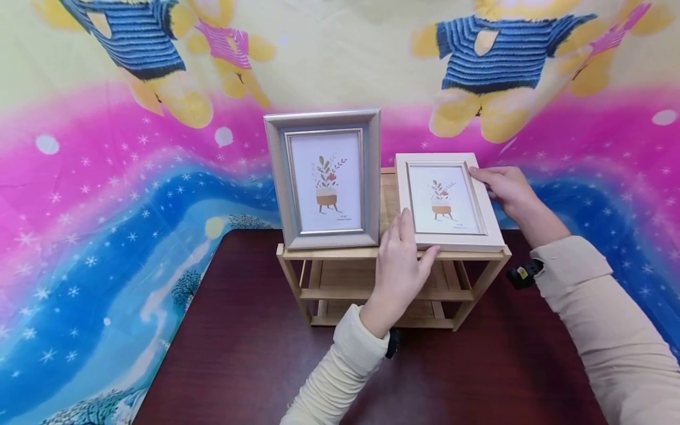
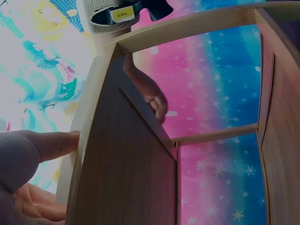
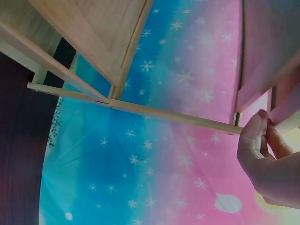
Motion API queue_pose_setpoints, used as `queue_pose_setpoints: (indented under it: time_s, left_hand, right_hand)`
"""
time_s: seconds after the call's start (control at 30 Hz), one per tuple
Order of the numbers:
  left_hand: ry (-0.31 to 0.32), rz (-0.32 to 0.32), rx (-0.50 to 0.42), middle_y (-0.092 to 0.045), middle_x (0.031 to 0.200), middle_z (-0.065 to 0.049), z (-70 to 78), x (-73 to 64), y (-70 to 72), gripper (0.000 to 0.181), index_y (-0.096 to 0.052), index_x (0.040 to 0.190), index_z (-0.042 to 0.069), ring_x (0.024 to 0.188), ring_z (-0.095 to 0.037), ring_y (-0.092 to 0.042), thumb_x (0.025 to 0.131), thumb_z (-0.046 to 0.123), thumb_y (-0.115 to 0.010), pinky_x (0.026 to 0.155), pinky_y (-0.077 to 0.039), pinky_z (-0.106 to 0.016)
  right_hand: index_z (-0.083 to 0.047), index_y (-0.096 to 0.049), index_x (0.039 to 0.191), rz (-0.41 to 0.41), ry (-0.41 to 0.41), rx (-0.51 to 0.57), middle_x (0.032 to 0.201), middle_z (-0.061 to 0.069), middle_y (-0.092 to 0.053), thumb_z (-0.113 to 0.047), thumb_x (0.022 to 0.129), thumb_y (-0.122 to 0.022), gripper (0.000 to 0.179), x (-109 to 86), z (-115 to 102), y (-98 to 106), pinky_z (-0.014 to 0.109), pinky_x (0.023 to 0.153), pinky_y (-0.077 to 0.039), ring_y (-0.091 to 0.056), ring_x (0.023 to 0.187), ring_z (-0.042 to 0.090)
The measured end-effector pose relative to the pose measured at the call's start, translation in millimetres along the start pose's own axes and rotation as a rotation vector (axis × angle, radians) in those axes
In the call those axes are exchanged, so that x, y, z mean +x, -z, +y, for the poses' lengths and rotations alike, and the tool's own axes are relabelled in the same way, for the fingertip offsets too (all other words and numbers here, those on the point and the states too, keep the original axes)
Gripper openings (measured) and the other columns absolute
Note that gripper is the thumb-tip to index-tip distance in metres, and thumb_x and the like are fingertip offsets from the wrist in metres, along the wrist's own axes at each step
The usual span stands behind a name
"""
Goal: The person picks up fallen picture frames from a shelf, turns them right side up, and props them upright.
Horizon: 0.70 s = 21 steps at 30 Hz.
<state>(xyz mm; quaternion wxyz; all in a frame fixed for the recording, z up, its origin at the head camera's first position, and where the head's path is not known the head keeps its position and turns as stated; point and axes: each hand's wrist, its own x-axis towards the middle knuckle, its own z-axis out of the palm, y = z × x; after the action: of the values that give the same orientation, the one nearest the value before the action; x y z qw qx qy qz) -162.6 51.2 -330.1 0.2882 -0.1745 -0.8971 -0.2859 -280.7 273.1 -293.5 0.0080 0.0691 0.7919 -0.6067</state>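
White picture frame rests atop the wooden rack, its long axis running from the rack's front toward the patterned backdrop, top end rearward; I cannot tell whether it lies flat. Two frames are present, the grey picture frame upright at left, with one rack on one surface. Right grip pinches the white frame's right edge; left grip, fingers extended, touches its left edge.

Table room left of rack; 2 frames block top.
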Motion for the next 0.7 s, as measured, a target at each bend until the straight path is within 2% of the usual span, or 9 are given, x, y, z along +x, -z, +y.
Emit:
queue_pose_setpoints:
  time_s: [0.17, 0.27, 0.37, 0.43, 0.5, 0.7]
  left_hand:
    - [0.031, 0.016, -0.103, -0.046, 0.128, -0.024, -0.9, -0.3, -3.7, 0.083, -0.034, 0.133, -0.011, 0.113, -0.031, -0.05, 0.075, 0.032, -0.074, 0.096, -0.04, -0.035]
    - [0.064, -0.008, -0.127, -0.045, 0.13, -0.025, -1.2, 0.8, -4.4, 0.085, -0.033, 0.133, -0.012, 0.116, -0.031, -0.048, 0.075, 0.035, -0.074, 0.098, -0.038, -0.036]
    - [0.099, -0.042, -0.139, -0.044, 0.131, -0.025, -0.8, 2.0, -3.9, 0.087, -0.033, 0.133, -0.012, 0.115, -0.032, -0.048, 0.074, 0.037, -0.074, 0.097, -0.039, -0.037]
    - [0.119, -0.057, -0.15, -0.045, 0.13, -0.024, -0.2, 2.6, -3.4, 0.088, -0.033, 0.134, -0.012, 0.113, -0.032, -0.05, 0.073, 0.036, -0.075, 0.095, -0.041, -0.038]
    - [0.13, -0.053, -0.174, -0.047, 0.128, -0.022, -0.1, 3.1, -3.3, 0.089, -0.032, 0.134, -0.011, 0.111, -0.032, -0.052, 0.071, 0.034, -0.077, 0.092, -0.043, -0.038]
    - [0.14, -0.008, -0.242, -0.054, 0.113, -0.017, -0.8, 6.4, -3.2, 0.09, -0.032, 0.133, -0.006, 0.1, -0.03, -0.056, 0.065, 0.026, -0.082, 0.082, -0.048, -0.038]
  right_hand:
    - [0.008, -0.038, 0.133, 0.03, 0.028, 0.089, 0.074, -0.016, -0.06, -0.043, 0.078, -0.065, 0.079, -5.1, -8.8, 4.0, 0.015, 0.058, -0.047, -0.058, 0.067, -0.001]
    - [-0.005, -0.055, 0.125, 0.037, 0.056, 0.171, 0.078, -0.012, -0.061, -0.039, 0.076, -0.068, 0.062, -8.9, -13.2, 5.6, 0.015, 0.06, -0.048, -0.06, 0.071, 0.002]
    - [-0.006, -0.059, 0.119, 0.046, 0.066, 0.251, 0.081, -0.008, -0.062, -0.036, 0.073, -0.071, 0.056, -12.9, -17.5, 6.4, 0.015, 0.061, -0.049, -0.06, 0.072, 0.004]
    - [-0.006, -0.059, 0.119, 0.049, 0.078, 0.29, 0.084, -0.006, -0.062, -0.035, 0.072, -0.073, 0.057, -15.4, -20.3, 6.8, 0.014, 0.062, -0.049, -0.061, 0.073, 0.004]
    - [-0.002, -0.055, 0.125, 0.052, 0.094, 0.336, 0.088, -0.004, -0.061, -0.033, 0.07, -0.074, 0.065, -17.7, -23.4, 7.1, 0.014, 0.063, -0.049, -0.061, 0.075, 0.005]
    - [-0.008, -0.071, 0.099, 0.034, 0.199, 0.51, 0.092, 0.001, -0.062, -0.021, 0.068, -0.077, 0.034, -23.6, -30.0, 10.1, 0.017, 0.064, -0.051, -0.063, 0.076, 0.009]
